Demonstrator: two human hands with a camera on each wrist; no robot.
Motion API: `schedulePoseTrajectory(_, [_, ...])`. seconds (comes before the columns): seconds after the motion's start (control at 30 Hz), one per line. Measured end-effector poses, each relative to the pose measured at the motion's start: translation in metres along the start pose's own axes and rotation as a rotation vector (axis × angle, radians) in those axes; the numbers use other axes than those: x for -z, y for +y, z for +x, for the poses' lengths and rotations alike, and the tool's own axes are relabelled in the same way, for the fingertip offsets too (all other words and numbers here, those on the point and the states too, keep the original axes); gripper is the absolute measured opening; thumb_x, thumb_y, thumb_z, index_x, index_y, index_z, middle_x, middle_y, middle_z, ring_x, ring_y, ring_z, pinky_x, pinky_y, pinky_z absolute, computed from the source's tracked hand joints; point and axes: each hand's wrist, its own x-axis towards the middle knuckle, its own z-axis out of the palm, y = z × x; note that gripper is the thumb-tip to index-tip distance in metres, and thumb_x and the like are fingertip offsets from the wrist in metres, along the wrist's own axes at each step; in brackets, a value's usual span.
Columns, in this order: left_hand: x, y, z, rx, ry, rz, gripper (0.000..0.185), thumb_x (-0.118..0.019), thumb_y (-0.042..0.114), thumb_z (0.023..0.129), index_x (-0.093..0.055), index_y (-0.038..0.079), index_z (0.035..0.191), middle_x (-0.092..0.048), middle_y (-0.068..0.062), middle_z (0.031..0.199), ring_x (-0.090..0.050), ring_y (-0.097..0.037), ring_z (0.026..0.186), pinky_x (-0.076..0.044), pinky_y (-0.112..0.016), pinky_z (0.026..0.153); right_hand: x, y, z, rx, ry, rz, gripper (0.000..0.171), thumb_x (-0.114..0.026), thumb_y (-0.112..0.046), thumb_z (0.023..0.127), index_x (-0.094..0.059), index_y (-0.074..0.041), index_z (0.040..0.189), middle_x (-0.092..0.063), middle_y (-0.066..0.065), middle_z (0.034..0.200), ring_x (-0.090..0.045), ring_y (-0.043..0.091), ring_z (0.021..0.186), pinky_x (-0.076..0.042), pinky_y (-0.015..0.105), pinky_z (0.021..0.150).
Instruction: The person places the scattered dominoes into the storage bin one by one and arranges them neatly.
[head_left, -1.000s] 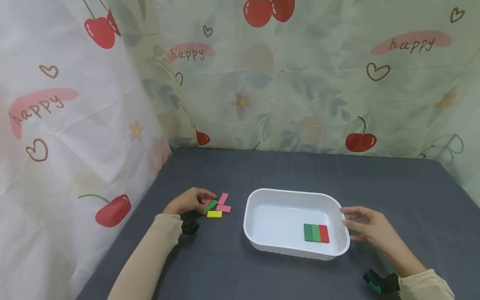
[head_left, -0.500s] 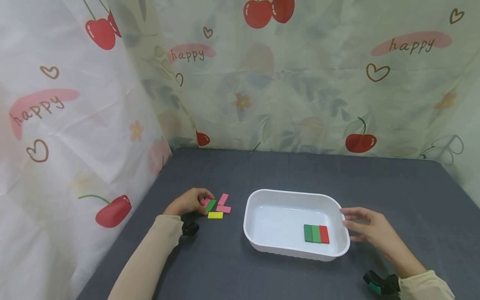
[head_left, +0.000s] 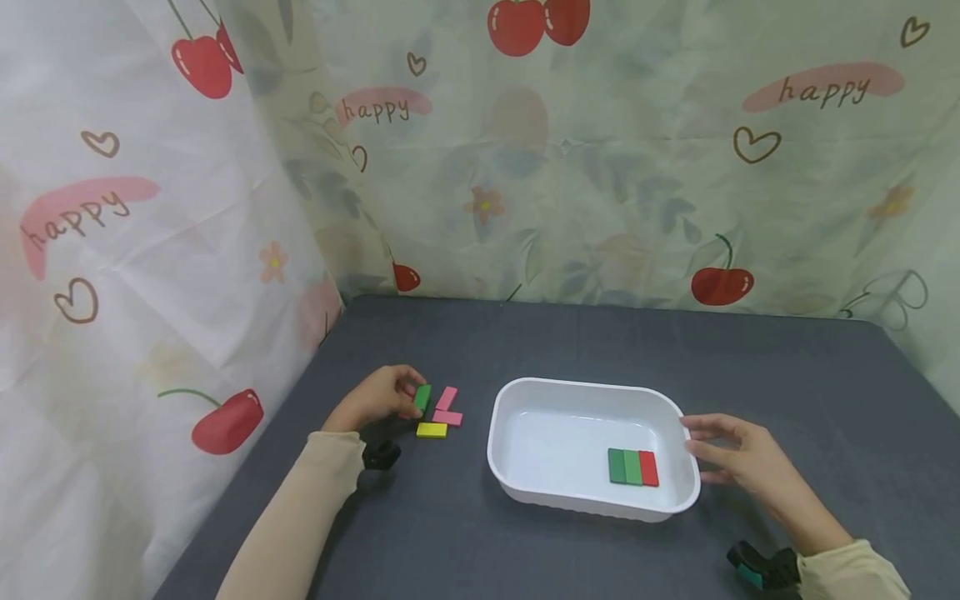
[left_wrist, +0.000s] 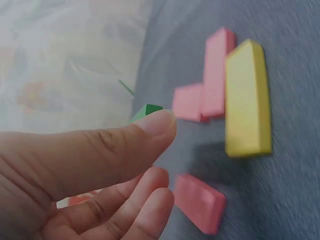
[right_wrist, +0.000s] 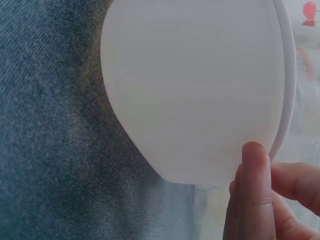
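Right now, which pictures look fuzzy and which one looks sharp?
Head view: sharp and evenly lit, the white tray clear. Left wrist view: the left hand fills the frame close up, and the yellow block and pink blocks are soft. Right wrist view: the tray's wall is a pale blur.

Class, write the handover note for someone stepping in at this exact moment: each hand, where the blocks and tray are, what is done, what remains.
Left hand: pinches a green block, raised off the table, beside the loose pile.
Right hand: open, fingers against the right rim of the white tray.
Done: two green blocks and one red block lie side by side in the tray.
Left, judging by the tray: the held green block, plus the pink blocks and one yellow block on the table left of the tray.
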Motion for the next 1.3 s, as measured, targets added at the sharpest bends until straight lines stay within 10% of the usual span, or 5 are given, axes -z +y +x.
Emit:
schedulePoseTrajectory(0.67, [-0.034,0.087,-0.033,-0.107,-0.060,-0.135,0.053,-0.085,0.010,0.072,-0.062,0.013,0.119,-0.063,-0.006,0.100,-0.065,-0.017,0.086,-0.056,-0.033,0.075,0.000,-0.002,0.000,-0.011,-0.001,-0.005,0.059,-0.071,-0.025,0.089,-0.049,0.004,0.136,-0.053,0.028,0.128,-0.062,0.024,0.100,-0.058,0.039,0.071])
schedulePoseTrajectory(1.3, [-0.088,0.121,-0.041,-0.199,-0.137,-0.151,0.045,-0.080,0.004,0.076,-0.063,0.013,0.116,-0.063,-0.002,0.096,-0.066,-0.015,0.085,-0.057,-0.034,0.075,0.000,0.001,0.000,0.007,0.000,0.001,0.059,-0.071,-0.026,0.088,-0.050,0.004,0.135,-0.054,0.026,0.124,-0.063,0.021,0.097,-0.058,0.038,0.070])
